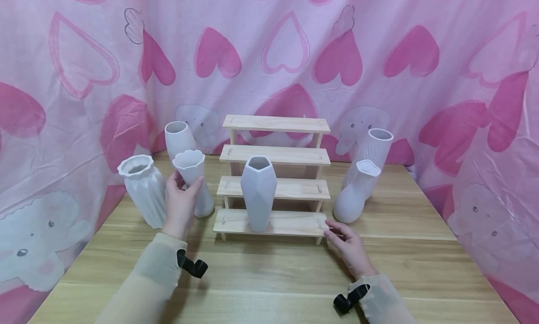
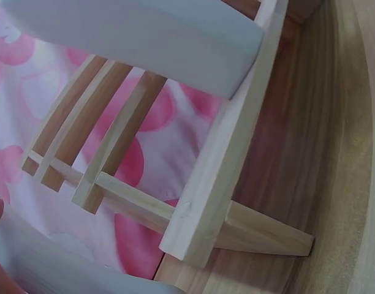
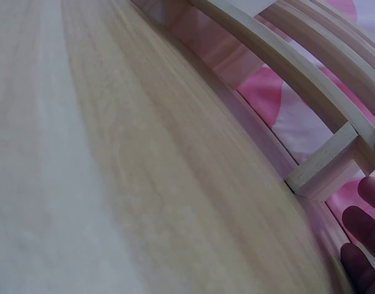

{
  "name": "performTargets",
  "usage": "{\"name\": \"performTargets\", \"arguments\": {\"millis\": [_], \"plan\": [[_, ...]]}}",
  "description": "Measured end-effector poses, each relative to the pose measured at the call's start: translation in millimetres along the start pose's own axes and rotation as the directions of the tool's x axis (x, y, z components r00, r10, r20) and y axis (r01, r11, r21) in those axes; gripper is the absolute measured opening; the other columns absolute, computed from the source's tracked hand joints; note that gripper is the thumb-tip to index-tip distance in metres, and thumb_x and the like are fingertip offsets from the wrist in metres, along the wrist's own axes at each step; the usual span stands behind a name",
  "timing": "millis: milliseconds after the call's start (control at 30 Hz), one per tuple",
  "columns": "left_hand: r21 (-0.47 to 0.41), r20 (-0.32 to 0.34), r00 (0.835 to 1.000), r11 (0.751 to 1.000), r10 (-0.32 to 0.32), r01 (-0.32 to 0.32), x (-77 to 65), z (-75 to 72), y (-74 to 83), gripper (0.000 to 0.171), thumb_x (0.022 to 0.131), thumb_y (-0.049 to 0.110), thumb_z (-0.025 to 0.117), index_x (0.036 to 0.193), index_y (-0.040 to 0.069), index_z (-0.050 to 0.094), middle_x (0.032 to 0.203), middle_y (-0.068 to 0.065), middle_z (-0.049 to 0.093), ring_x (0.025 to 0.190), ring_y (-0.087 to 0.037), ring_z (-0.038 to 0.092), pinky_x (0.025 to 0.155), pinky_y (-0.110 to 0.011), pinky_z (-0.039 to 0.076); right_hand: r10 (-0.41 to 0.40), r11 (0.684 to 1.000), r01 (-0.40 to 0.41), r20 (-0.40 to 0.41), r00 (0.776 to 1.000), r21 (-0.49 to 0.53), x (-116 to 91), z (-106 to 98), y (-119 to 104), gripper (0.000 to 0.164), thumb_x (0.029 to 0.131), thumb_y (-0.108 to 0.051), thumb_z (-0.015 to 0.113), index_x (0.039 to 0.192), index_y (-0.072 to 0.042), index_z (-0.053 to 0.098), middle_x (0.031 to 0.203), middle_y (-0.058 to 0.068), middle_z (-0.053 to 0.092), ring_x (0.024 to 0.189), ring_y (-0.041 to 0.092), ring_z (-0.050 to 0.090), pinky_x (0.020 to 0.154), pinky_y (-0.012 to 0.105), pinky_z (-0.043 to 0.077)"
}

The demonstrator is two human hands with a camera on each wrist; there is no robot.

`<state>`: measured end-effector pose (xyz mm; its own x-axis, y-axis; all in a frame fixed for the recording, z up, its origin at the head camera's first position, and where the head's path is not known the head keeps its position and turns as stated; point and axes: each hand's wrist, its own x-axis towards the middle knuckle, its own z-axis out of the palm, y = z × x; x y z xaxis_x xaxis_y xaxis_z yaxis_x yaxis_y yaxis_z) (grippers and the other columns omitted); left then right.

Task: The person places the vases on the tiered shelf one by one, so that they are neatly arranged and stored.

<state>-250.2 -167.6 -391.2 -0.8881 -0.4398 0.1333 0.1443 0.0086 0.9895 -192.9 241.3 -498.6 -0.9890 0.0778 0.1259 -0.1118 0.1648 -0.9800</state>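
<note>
My left hand (image 1: 181,207) holds a white vase with a scalloped rim (image 1: 190,167), thumb and fingers around its upper body. That vase stands at the left of a four-step wooden display stand (image 1: 273,222); its pale side fills the lower left of the left wrist view. My right hand (image 1: 347,246) is at the right end of the lowest step, fingertips at the board's edge. Its other fingers (image 3: 362,223) hang loosely spread in the right wrist view. On the lowest step stands a faceted white vase (image 1: 258,193), upright.
Left of my left hand are a fluted white vase (image 1: 145,190) and, behind, a smooth white vase (image 1: 178,139). At right stand a round-bellied vase (image 1: 351,202) and a tall ribbed vase (image 1: 376,148). A pink heart-patterned curtain (image 1: 252,94) encloses the wooden table (image 1: 269,282).
</note>
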Motion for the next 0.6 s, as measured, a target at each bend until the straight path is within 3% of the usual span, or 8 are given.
{"name": "performTargets", "arguments": {"millis": [333, 600], "plan": [[0.030, 0.080, 0.996, 0.999, -0.047, 0.044, 8.0, -2.0, 1.2, 0.066, 0.088, 0.014, 0.070, 0.145, 0.007, 0.038, 0.142, -0.013, 0.046, 0.127, -0.026, 0.043, 0.109, -0.042, 0.032, 0.005, 1.000, -0.005, -0.005, 1.000, -0.015, 0, 0, -2, 0.038, 0.089, -0.011, 0.069, 0.123, 0.004, 0.061, 0.110, -0.014, 0.062, 0.095, 0.006, 0.057, 0.078, 0.018, 0.048], [0.055, 0.093, 0.993, 0.996, -0.070, 0.065, 11.8, -2.2, -0.3, 0.067, 0.086, 0.014, 0.072, 0.144, 0.009, 0.039, 0.141, -0.012, 0.046, 0.127, -0.025, 0.044, 0.109, -0.042, 0.032, 0.029, 0.999, -0.029, -0.006, 1.000, -0.021, 0, -1, -2, 0.039, 0.089, -0.014, 0.069, 0.123, 0.003, 0.062, 0.111, -0.013, 0.062, 0.096, 0.006, 0.057, 0.079, 0.018, 0.048]]}}
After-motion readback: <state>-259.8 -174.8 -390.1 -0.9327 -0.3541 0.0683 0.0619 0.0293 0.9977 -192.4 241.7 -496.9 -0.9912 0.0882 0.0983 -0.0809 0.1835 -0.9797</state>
